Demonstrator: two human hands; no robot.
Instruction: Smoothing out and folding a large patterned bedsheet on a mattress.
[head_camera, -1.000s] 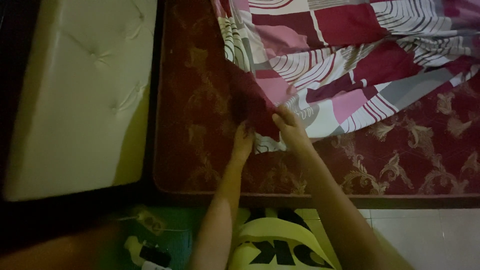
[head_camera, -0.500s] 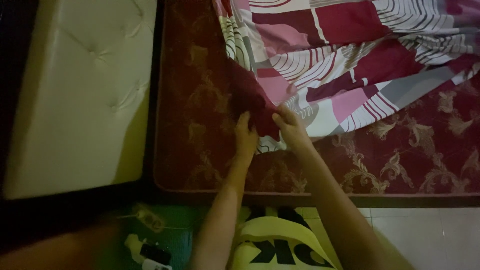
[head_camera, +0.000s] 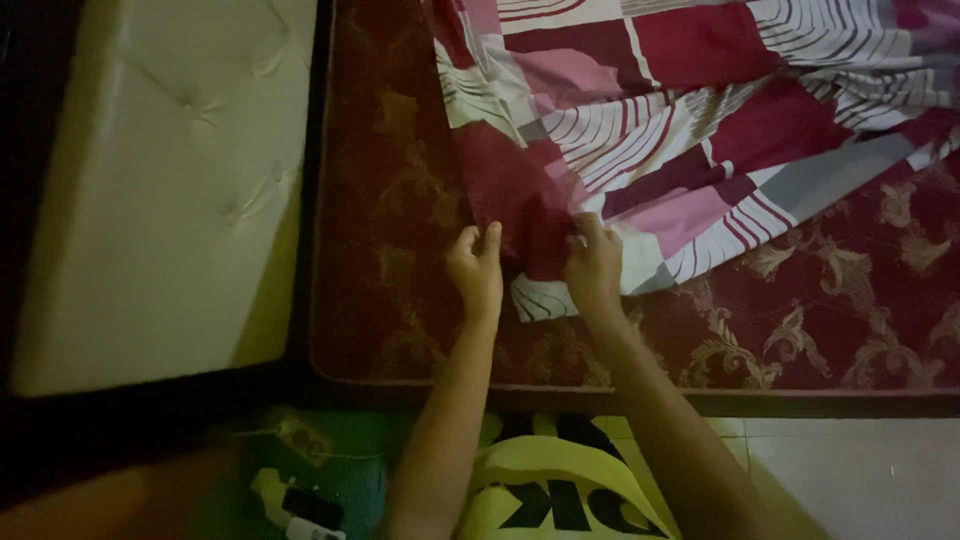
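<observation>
Pinching the corner of the patchwork sheet, the left hand and right hand both grasp its dark red edge near the mattress's front-left corner. This looks like spreading the sheet; drawing that corner out toward the mattress corner would come next. Beyond lies a cream tufted headboard.

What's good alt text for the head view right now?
Seen from above, a person's left hand and right hand pinch the near corner of a patchwork bedsheet in pink, maroon, white and grey, lying rumpled on a dark red floral mattress. A cream tufted headboard lies to the left; pale floor tiles show below.
</observation>
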